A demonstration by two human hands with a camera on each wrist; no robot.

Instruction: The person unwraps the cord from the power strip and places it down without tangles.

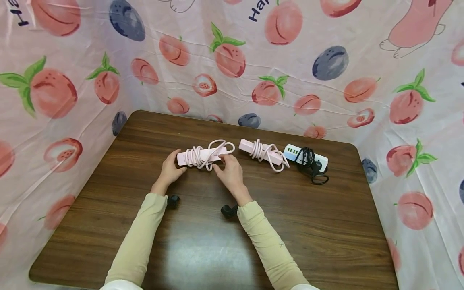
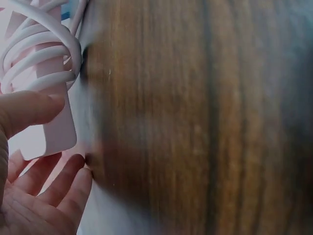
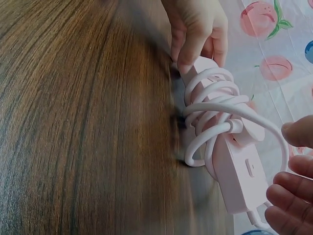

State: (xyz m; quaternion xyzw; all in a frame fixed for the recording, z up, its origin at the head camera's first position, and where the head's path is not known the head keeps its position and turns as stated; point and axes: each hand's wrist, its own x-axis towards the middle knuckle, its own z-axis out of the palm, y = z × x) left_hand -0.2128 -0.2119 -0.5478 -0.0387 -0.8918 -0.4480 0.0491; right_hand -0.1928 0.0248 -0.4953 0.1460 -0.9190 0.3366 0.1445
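A pink power strip (image 1: 183,158) lies near the back of the table with its pale cord (image 3: 205,110) wound round it. My left hand (image 1: 170,171) grips its left end. In the left wrist view, the left thumb (image 2: 36,111) lies across one face of the strip, with the fingers around the end. My right hand (image 1: 232,175) is at the strip's other end, by the plug and a loose loop of cord. In the right wrist view, the right fingers (image 3: 293,191) are spread and relaxed beside the strip, thumb held apart from it.
Right of the held strip lies a second pink power strip (image 1: 246,146) with a wound cord. Beyond it is a white and blue power strip (image 1: 320,160) with a black cord (image 1: 307,158). A fruit-print cloth (image 1: 232,96) hangs behind the brown wooden table (image 1: 308,233).
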